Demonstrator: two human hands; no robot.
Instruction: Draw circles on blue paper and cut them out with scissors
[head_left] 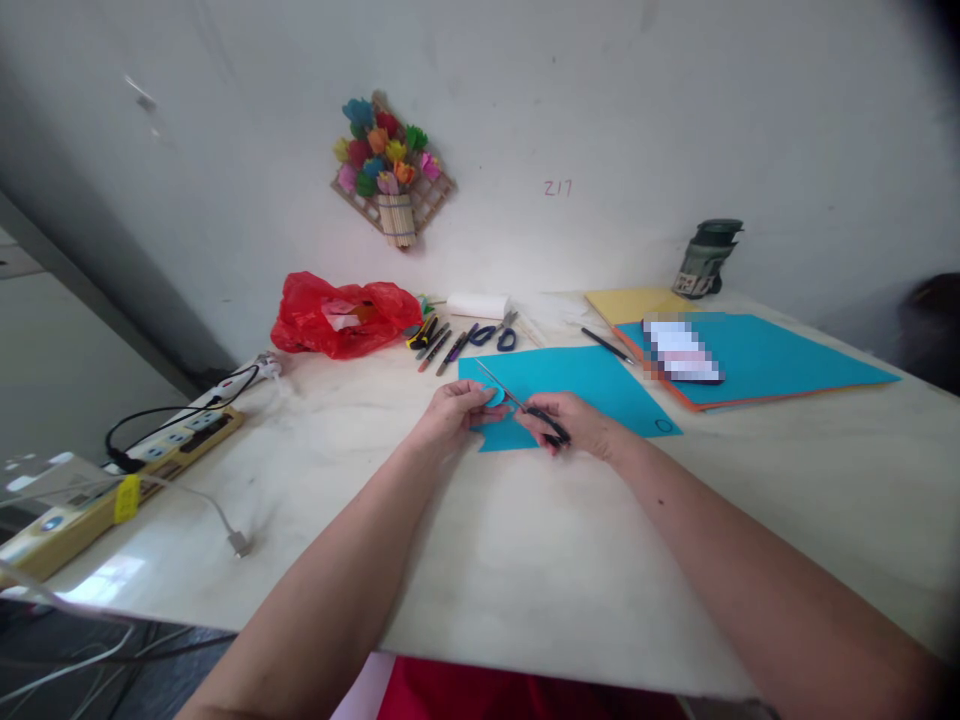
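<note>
My left hand (pixel 457 408) pinches a small piece of blue paper (pixel 496 396) between thumb and fingers. In my right hand (pixel 564 420) is a pair of black-handled scissors (pixel 546 422), its blades reaching up and left past the small piece. Both hands are over the near part of a larger blue paper sheet (pixel 585 375) lying on the table. That sheet has a small circle drawn near its right corner and a notched left edge. How far the blades are spread is hard to make out.
A red plastic bag (pixel 322 318), several pens (pixel 450 350) and blue-handled scissors (pixel 495 334) lie toward the wall. At right, a phone (pixel 684 350) rests on stacked coloured paper (pixel 787 355), with a bottle (pixel 706 260) behind. A power strip (pixel 157 455) with cables runs along the left edge.
</note>
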